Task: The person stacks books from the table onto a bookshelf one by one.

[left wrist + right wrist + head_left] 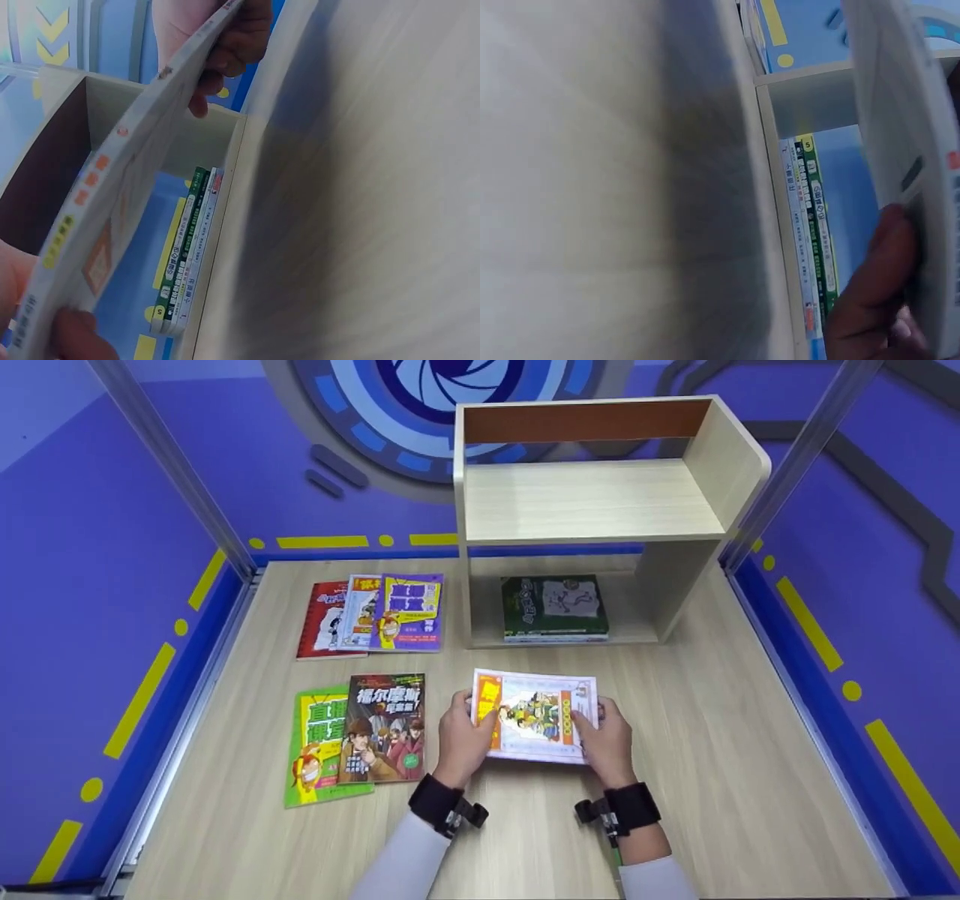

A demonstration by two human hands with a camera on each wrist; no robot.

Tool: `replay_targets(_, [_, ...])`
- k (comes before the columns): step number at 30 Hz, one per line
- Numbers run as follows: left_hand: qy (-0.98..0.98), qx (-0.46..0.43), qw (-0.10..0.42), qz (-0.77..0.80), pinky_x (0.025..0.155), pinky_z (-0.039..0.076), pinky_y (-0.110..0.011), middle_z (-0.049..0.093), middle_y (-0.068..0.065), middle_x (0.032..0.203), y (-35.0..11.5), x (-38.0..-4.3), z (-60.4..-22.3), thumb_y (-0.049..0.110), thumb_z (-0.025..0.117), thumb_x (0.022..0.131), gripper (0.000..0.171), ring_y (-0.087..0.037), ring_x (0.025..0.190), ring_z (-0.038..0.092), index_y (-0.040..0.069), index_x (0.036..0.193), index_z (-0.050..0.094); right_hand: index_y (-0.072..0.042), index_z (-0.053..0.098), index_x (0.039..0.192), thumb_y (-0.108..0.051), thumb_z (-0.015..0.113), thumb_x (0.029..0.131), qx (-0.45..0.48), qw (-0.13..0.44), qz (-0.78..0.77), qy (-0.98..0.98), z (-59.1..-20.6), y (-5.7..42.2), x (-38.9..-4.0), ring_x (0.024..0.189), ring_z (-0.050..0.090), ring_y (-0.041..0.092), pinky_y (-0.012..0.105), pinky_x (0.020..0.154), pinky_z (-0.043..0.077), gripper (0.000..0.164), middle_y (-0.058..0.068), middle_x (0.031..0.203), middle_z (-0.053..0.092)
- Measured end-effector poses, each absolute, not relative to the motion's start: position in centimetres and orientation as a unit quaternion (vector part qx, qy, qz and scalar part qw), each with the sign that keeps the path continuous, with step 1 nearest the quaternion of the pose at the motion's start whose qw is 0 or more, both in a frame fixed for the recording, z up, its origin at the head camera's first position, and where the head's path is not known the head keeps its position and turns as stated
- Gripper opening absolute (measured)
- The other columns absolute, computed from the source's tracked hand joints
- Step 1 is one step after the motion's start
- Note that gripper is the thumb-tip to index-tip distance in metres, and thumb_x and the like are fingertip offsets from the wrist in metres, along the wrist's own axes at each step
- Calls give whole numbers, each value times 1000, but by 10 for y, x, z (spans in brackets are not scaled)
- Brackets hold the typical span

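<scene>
Both hands hold one white book (536, 718) with an orange title strip and a cartoon crowd on its cover. My left hand (463, 739) grips its left edge, thumb on the cover and fingers underneath. At the right edge, my right hand (609, 739) pinches it the same way. In the left wrist view the book (139, 161) is seen edge-on, raised over the table with its shadow below. Ahead of it, a stack of books (555, 607) with a dark green one on top lies in the lower shelf compartment.
A two-tier wooden shelf (592, 538) stands at the back right of the table (720, 780). On the left lie a purple book (420, 615) overlapping a white and a red one (315, 637), and a detective book (382, 735) overlapping a green one (307, 795).
</scene>
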State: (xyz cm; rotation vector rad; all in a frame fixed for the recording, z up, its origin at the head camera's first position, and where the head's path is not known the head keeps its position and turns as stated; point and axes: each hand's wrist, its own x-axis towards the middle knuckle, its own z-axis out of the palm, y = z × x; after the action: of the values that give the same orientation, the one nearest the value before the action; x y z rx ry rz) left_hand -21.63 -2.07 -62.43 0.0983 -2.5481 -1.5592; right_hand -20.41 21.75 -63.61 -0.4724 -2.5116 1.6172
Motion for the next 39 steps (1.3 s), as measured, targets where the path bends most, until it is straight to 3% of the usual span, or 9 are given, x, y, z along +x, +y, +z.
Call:
replay_targets(4, [-860,5,83,-504,106,55,-52,69,-24,134,-19,-221,-620,15,87,85,74,-39,122,67,-6,148,54,2,52,152,-6,76,96,-146,82,550,-818,-633,220,-205,120,70,36,23,83,61,61,25,139,64])
replay_targets(7, [-871,-12,74,-486,117,48,-53,61,-29,147,-19,-224,-618,14,90,83,83,-44,137,60,-8,152,49,6,54,150,0,75,94,-129,90,551,-819,-634,224,-206,136,62,42,33,103,59,60,30,151,58])
replay_targets(11, [-884,-51,66,-460,117,49,-51,63,-29,145,-20,-232,-617,14,91,81,79,-44,135,62,-9,148,55,8,58,146,2,74,94,-84,85,546,-829,-638,233,-210,151,45,44,44,121,42,55,33,159,47])
replay_targets(14, [-891,-83,49,-443,116,50,-50,63,-28,145,-21,-240,-618,20,93,79,80,-42,134,63,-7,146,58,6,56,149,-5,80,93,-49,57,530,-845,-642,242,-213,158,35,44,48,128,33,61,33,164,38])
replay_targets(19, [-887,-125,6,-445,123,43,-51,48,-29,161,-22,-256,-615,23,101,70,104,-43,145,53,-4,155,49,3,48,156,-12,93,79,8,6,496,-868,-643,257,-222,161,22,49,53,131,25,90,31,174,19])
replay_targets(24, [-893,-162,-6,-419,125,39,-49,38,-28,167,-17,-274,-608,12,101,66,115,-44,151,45,-4,161,38,4,43,158,2,85,79,40,15,456,-889,-634,266,-240,161,22,50,55,131,24,90,30,174,16])
replay_targets(28, [-895,-182,21,-407,123,43,-46,40,-25,167,-10,-294,-605,7,98,67,116,-41,149,50,-3,163,35,6,39,160,6,77,82,50,34,444,-894,-623,273,-261,160,23,50,56,131,25,86,32,173,18])
replay_targets(34, [-886,-172,28,-430,125,41,-45,42,-25,166,0,-330,-605,9,99,67,116,-41,148,51,-2,163,36,9,35,160,3,82,82,54,34,475,-878,-613,288,-300,159,23,53,57,131,23,91,36,172,18])
replay_targets(39, [-879,-165,26,-446,118,48,-43,62,-14,151,10,-362,-608,15,101,68,110,-32,131,64,7,161,43,13,36,158,4,84,83,58,35,508,-859,-610,302,-333,156,32,52,52,128,32,89,37,169,24])
